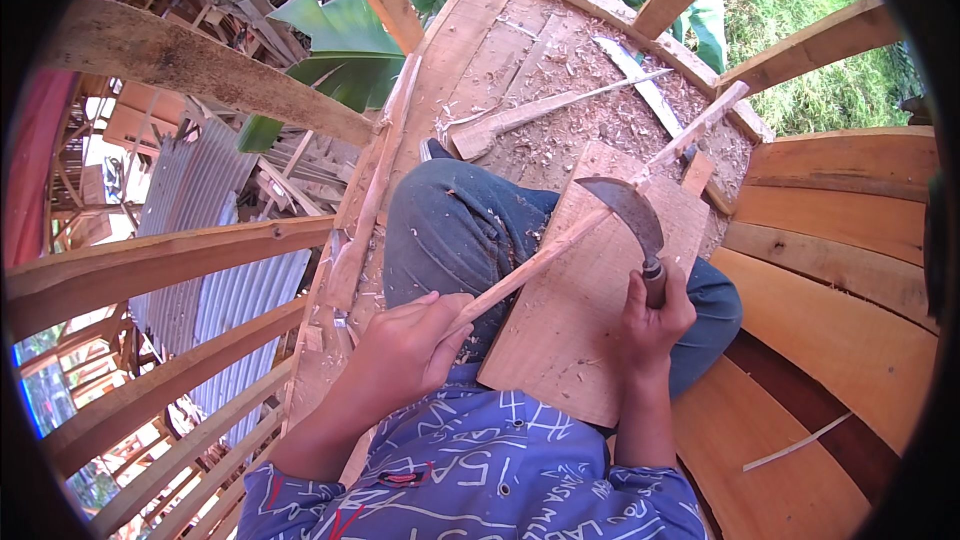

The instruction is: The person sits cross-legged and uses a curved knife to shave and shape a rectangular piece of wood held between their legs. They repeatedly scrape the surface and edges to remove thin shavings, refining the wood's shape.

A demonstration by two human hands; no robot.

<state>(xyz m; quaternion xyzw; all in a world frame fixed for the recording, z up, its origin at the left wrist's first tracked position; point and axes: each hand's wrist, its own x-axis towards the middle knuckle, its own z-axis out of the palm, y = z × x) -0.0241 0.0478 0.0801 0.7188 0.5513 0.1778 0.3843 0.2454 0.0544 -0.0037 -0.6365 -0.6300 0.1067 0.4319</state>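
The left hand point(418, 342) grips the near end of a long, pale wooden stick point(545, 265); the right hand point(658, 316) holds a curved, dark metal sickle point(634, 212) across it. The stick slants far-right over a rectangular tan wooden board point(572, 332); pale shavings point(598, 120) lie beyond.

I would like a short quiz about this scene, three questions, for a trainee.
1. Which hand holds the knife?
2. True or false: the left hand is empty.
3. Choose one. The board lies across: a) the railing; b) the person's legs; c) the roof sheets.

Key: 1. The right hand. 2. False, it grips the stick. 3. b.
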